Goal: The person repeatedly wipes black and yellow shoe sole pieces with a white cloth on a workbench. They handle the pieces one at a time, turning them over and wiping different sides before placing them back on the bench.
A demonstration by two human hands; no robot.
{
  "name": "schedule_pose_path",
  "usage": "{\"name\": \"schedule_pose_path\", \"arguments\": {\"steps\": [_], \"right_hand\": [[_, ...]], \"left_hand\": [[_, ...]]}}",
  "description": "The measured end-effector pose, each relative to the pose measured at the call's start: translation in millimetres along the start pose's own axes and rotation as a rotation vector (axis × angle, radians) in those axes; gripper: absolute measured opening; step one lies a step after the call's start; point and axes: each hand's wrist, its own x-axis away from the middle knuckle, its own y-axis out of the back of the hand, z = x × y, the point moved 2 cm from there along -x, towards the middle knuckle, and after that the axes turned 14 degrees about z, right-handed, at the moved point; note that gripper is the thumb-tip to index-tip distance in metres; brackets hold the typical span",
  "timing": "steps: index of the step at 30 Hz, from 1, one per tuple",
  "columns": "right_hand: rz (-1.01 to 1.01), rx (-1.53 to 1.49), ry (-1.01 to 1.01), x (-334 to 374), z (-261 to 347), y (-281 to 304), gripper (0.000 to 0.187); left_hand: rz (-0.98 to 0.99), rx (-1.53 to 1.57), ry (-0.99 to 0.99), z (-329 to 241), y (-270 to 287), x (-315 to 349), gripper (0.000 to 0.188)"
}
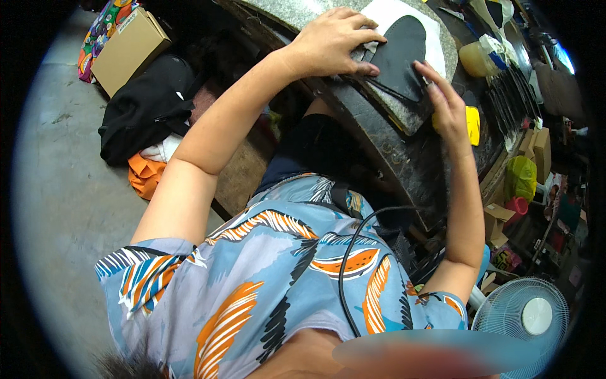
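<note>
A black leather-like piece [401, 60] with a rounded end and a row of small marks along its rim lies on a white sheet [377, 10]. My left hand [334, 43] reaches over its left edge, fingers and thumb bent in on it; a small pale bit shows between them and I cannot make out what it is. Against the right edge rest the fingertips of my right hand [447, 104], stretched out, with a pale spot beside them. The right thumb is hidden. Beneath the sheet is a grey speckled slab [418, 117].
The dark worktable [404, 161] runs along in front of me. Right of the slab are a yellow object [473, 125], a tub of pale stuff [473, 59] and a row of dark thin pieces [507, 107]. A fan [535, 316] stands lower right; a black bag [148, 107] and cardboard box [129, 54] are left.
</note>
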Motion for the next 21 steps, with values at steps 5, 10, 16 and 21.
{"name": "schedule_pose_path", "arguments": {"steps": [5, 10, 16, 21], "right_hand": [[0.081, 0.670, 0.164, 11, 40, -24, 0.048], [0.118, 0.633, 0.167, 6, 50, -38, 0.053], [0.107, 0.610, 0.200, 7, 47, -37, 0.050], [0.065, 0.575, 0.228, 3, 55, -41, 0.050]], "left_hand": [[0.041, -0.038, 0.044, -14, 9, 2, 0.054], [0.074, 0.041, 0.024, -4, 20, -15, 0.042], [0.124, -0.157, 0.065, 41, 11, -53, 0.037], [0.171, -0.215, 0.179, 55, -6, -58, 0.043]]}}
